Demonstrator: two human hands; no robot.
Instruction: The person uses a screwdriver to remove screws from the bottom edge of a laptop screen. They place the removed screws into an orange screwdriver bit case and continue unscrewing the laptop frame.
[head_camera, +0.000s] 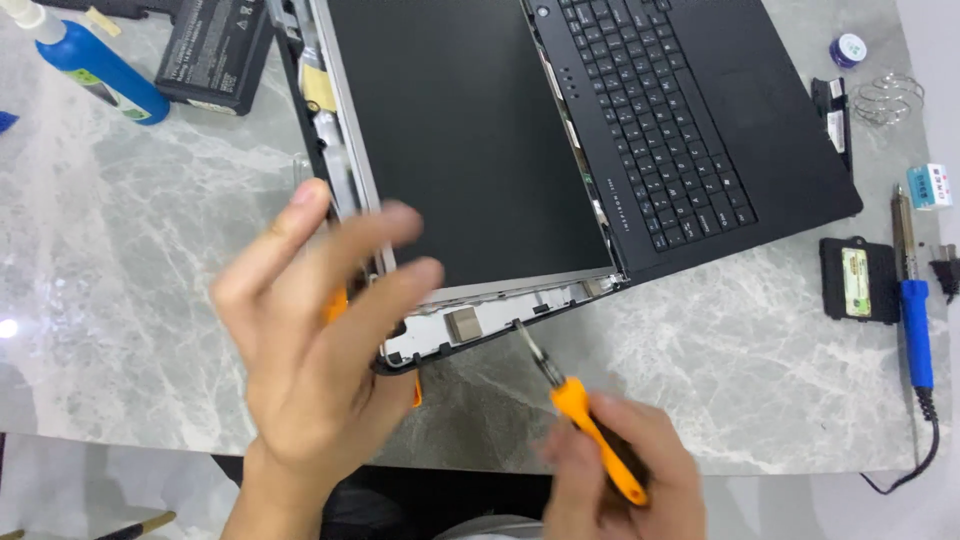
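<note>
A black laptop (700, 110) lies opened flat on a grey marble table (120, 250), its dark screen panel (460, 140) bared, with the bezel off along the near edge. My right hand (620, 470) grips an orange-handled screwdriver (590, 425); its tip touches the exposed lower frame of the screen. My left hand (310, 340) hovers blurred over the screen's near left corner, fingers apart. An orange tool (337, 305) shows partly behind that hand; whether the hand holds it I cannot tell.
A blue bottle (100, 70) and a black battery pack (215, 50) lie at the far left. On the right are a small black module (858, 280), a blue-handled soldering iron (912, 310), a coiled wire stand (888, 98) and a small round jar (848, 48).
</note>
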